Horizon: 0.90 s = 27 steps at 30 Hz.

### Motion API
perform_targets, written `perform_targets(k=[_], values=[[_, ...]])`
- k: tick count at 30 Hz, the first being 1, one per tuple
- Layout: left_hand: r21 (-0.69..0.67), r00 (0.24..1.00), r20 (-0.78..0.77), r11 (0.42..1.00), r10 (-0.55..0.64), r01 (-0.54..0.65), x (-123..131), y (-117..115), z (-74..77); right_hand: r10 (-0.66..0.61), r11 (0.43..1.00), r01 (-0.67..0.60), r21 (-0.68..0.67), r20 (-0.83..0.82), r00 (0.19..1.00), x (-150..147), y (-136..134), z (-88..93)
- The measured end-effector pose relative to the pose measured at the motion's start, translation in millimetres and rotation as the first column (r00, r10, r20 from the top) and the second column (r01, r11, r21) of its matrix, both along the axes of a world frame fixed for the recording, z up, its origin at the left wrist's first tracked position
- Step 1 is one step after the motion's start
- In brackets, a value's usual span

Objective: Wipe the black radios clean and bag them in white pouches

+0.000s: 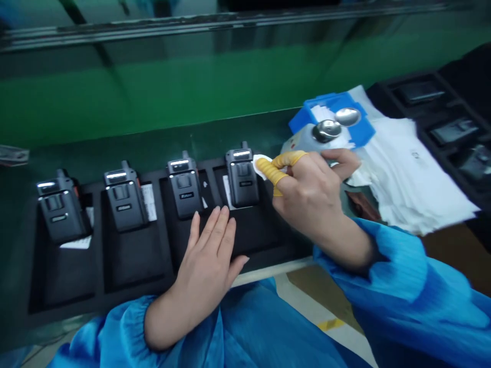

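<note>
Several dark walkie-talkies stand in a row in a black foam tray (134, 263), with white labels partly showing behind them. My left hand (209, 245) lies flat, fingers stretched, over the tray's compartments, its fingertips just below the third walkie-talkie (184, 190) from the left. Yellow finger cots cover two fingers of my right hand (310, 189). Those fingers pinch a small white wipe (260, 164) beside the upper right edge of the rightmost walkie-talkie (242, 179). Whether the wipe touches it I cannot tell.
Right of the tray stand a white bottle with a metal pump top (326, 131) and a blue box (362, 120) holding white pieces. A stack of white cloths (414, 174) lies beyond them. Another black tray (425, 115) with devices sits at far right. A green wall (172, 97) runs behind.
</note>
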<state>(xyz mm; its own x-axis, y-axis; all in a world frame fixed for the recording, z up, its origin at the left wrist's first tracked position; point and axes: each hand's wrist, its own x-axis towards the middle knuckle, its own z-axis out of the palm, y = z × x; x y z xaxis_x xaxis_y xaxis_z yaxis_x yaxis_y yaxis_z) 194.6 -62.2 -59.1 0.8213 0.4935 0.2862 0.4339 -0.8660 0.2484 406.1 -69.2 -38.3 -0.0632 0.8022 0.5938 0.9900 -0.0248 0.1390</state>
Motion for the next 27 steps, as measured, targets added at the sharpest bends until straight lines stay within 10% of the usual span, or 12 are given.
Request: perform_targets(k=[12,27], values=[[0.04,0.985,0.017,0.984,0.173,-0.173,-43,20,-11.3,0.286,0.946,-0.283,-0.157,-0.008,0.958,-72,83,-12.4],[-0.007,0.985,0.031,0.985,0.171,-0.171,-42,21,-8.3,0.252,0.964,-0.238,-0.117,0.124,0.96,-67,77,-8.4]])
